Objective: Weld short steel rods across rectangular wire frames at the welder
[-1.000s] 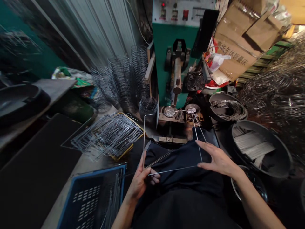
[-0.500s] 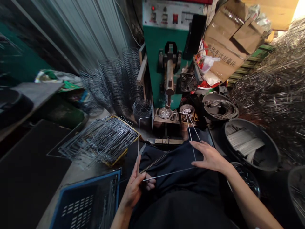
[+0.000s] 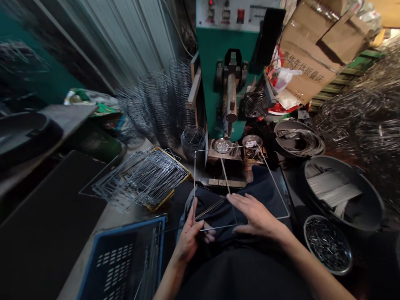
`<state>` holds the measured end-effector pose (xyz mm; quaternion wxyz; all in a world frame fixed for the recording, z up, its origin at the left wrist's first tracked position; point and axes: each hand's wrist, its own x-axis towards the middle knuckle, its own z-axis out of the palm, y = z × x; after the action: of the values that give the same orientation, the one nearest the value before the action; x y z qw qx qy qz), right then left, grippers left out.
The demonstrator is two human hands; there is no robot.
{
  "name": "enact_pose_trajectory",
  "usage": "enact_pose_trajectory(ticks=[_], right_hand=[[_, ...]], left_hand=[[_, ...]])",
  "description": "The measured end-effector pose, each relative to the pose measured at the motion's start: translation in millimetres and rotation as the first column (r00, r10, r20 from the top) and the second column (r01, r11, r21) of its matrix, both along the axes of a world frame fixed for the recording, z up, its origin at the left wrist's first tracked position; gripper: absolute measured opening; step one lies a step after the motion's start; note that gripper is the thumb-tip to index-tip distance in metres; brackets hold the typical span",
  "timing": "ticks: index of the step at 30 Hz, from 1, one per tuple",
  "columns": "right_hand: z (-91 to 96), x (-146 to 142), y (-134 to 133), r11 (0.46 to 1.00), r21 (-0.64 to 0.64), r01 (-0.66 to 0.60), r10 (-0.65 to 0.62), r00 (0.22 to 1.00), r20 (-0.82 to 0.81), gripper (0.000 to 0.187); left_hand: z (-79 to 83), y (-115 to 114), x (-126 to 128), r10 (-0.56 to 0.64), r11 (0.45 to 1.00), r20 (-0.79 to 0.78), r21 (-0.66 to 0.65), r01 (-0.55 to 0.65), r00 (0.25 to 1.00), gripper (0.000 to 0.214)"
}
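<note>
In my left hand (image 3: 189, 239) is the near-left corner of a rectangular wire frame (image 3: 274, 180), pinched between thumb and fingers. The frame lies level above my lap, its far side over the machine's small shelf. A straight wire rod (image 3: 225, 177) crosses the middle of the frame from far side to near side. My right hand (image 3: 258, 216) has this rod between thumb and fingertips, close to the frame's near side. Two thin rods (image 3: 211, 208) slant away beside my left fingers; whether that hand grips them I cannot tell.
Ahead stands a green machine (image 3: 209, 79) with an electrode arm (image 3: 230, 98). At left, wire frames (image 3: 137, 179) pile above a blue crate (image 3: 90, 258). At right are a pan of straight rods (image 3: 334, 183), a bowl of small metal parts (image 3: 328, 243) and a cardboard box (image 3: 306, 71).
My right hand has moved left, bringing the rod from near the frame's right side to its middle. The left hand still holds the frame's corner. The view has shifted slightly.
</note>
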<state>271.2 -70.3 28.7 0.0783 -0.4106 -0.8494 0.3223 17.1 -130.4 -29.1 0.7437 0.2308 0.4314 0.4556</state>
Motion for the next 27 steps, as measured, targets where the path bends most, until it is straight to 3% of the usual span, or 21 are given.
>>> enact_pose_trajectory(ticks=[4,11,16,27], right_hand=[[-1.1,16.5,0.1,0.998,0.033,0.053,-0.053,0.999,0.006,0.098],[-3.9,18.7,-3.0,0.995,-0.004,0.099,-0.099,0.994,-0.048,0.099],[-1.3,23.0,-0.5,0.995,-0.001,0.103,-0.102,0.989,-0.107,0.098],[6.3,29.3,7.2,0.995,0.046,0.087,-0.083,0.994,-0.076,0.096]], left_hand=[[3.7,-1.0,-4.6,0.009,1.0,-0.015,0.018,-0.009,1.0,0.096],[13.6,-2.8,-1.4,0.041,0.998,0.028,0.04,-0.042,0.999,0.095],[15.8,-1.2,2.9,0.038,0.996,0.024,0.076,-0.039,0.999,0.096],[22.2,8.2,10.2,0.017,0.994,0.022,0.108,-0.019,1.0,0.095]])
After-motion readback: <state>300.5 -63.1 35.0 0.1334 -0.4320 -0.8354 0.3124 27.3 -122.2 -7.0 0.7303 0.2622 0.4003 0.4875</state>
